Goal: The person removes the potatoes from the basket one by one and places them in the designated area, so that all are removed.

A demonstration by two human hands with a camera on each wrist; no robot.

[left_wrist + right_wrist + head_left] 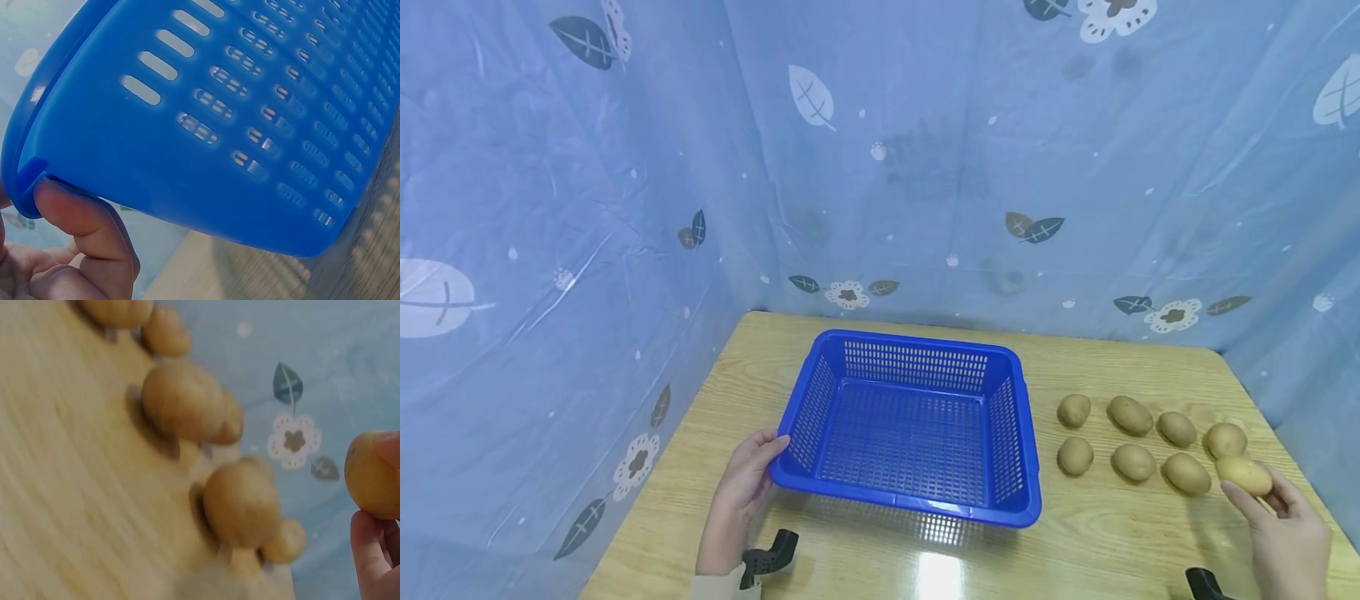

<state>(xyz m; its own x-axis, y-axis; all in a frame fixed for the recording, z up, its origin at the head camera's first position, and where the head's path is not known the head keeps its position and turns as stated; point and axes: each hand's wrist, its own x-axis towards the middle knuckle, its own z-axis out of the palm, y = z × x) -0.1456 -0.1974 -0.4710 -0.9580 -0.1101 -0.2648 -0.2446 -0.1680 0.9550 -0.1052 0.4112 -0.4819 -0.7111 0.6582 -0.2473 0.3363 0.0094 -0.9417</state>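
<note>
A blue plastic basket [910, 429] with slotted walls stands on the table, and nothing lies inside it. My left hand [748, 471] pinches its rim at the near left corner. In the left wrist view, a fingertip of the left hand [87, 237] presses under the rim, close to the slotted wall [156, 144]. At the far right, my right hand [1288, 525] holds a potato [1245, 476] between thumb and fingers, also seen in the right wrist view as a yellowish potato [372, 478]. Beside it are several other potatoes, among them a near one [1186, 473].
Those potatoes lie in two rows to the right of the basket, from a left one [1074, 410] to a right one [1226, 439]. The wooden table [1120, 542] is backed by a blue patterned curtain [910, 208], which also hangs along both sides.
</note>
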